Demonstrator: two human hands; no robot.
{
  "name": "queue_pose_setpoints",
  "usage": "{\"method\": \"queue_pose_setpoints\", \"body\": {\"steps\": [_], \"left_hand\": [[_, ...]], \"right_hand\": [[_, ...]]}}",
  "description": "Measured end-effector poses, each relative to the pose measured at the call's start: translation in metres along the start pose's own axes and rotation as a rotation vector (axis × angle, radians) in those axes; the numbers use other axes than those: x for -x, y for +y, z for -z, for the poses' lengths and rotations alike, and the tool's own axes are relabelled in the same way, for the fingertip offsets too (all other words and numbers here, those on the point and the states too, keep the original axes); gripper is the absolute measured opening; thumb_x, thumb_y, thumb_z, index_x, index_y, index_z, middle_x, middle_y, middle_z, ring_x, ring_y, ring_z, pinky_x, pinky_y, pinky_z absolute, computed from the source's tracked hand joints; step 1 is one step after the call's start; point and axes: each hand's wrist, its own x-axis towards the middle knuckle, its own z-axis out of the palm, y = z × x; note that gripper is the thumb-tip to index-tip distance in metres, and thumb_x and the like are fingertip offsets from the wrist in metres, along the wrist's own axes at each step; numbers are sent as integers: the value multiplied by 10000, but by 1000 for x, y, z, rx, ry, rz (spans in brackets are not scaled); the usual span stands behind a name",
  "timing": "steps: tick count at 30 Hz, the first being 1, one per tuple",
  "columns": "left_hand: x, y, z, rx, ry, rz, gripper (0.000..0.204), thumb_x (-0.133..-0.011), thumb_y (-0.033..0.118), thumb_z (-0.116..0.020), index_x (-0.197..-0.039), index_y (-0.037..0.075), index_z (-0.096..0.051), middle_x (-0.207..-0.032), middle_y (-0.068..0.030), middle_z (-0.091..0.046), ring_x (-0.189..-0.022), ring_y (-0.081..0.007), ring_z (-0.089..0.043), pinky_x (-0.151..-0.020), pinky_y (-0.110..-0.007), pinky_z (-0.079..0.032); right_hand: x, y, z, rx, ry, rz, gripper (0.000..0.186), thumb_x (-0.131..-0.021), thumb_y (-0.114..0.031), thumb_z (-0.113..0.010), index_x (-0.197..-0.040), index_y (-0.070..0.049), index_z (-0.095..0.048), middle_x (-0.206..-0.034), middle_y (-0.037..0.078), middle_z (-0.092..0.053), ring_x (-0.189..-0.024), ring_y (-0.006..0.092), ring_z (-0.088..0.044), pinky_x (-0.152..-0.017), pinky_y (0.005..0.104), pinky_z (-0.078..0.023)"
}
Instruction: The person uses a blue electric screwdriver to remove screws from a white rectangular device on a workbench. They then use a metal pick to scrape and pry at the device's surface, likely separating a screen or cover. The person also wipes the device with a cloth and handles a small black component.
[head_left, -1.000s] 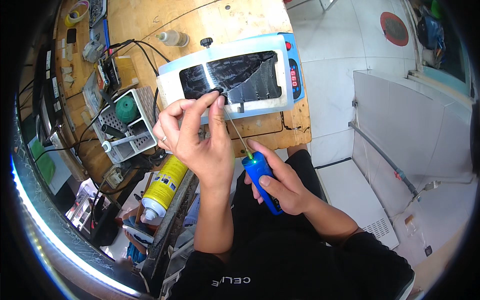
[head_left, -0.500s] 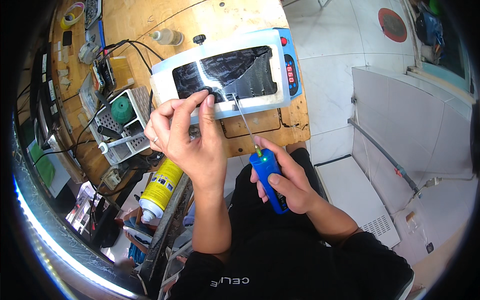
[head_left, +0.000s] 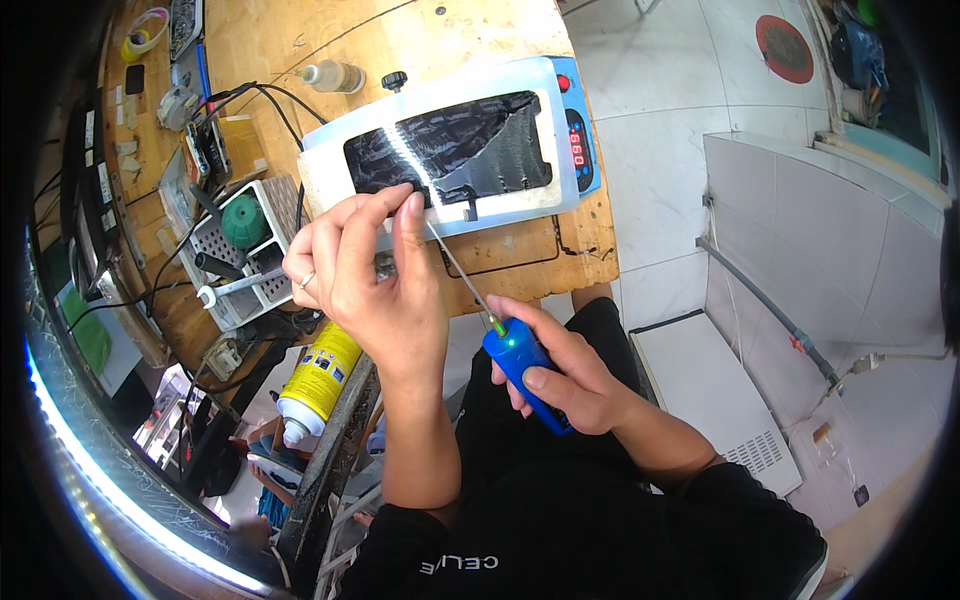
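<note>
Far out on the left, the edge of the wooden bench (head_left: 270,40) was crowded with small clutter, and a white slotted rack (head_left: 240,270) sat there with a green knob-shaped piece (head_left: 243,221) standing in it and black cables trailing across. Just below the bench edge, a yellow spray can (head_left: 315,380) lay tilted, its white cap pointing down and left. Next came the left hand (head_left: 365,285), raised over the near edge of the bench, its fingers curled and the thumb and forefinger pinched together at the lower left corner of a dark phone screen (head_left: 450,145); whether they gripped the glass itself or the thin wire there could not be told. That screen lay flat on a white and blue heating plate (head_left: 330,185), which rested on the bench with a red display at its right end. A small clear bottle (head_left: 335,75) lay on its side just behind the plate, with a black knob (head_left: 395,80) beside it. From the pinched fingers a thin wire (head_left: 462,278) ran down and right, taut, to the tip of a blue handheld tool (head_left: 525,372) with a green light glowing at its end. The right hand (head_left: 575,380) was wrapped tight round that blue tool, fingers closed over the body, held above the person's lap in dark clothing, well short of the bench edge.
</note>
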Motion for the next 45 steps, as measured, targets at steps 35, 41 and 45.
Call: {"method": "queue_pose_setpoints", "body": {"steps": [35,41,45], "left_hand": [[-14,-3,-4,-41,-27,-3,144,-801,205,-856,-924,182,-784,-978,-7,-567,-1045,-238,-496,-919,-400,-338],[-15,-4,-3,-56,-26,-24,145,-802,206,-855,-926,179,-784,-974,-10,-560,-1033,-240,-495,-917,-399,-339],[-15,-5,-2,-55,-32,-27,145,-804,203,-855,-928,178,-784,-974,-11,-560,-1028,-241,-497,-915,-396,-339]], "right_hand": [[-16,-9,0,-109,84,-8,684,-1079,-294,-502,-1625,-32,-184,-1104,131,-572,-798,112,-596,-705,269,-535],[-12,-9,0,-144,114,-2,686,-1064,-276,-506,-1621,-21,-195,-1082,138,-587,-790,128,-616,-689,276,-542],[-10,-8,0,-147,153,-5,720,-1042,-295,-526,-1611,6,-204,-1047,150,-607,-774,158,-642,-670,295,-551]]}}
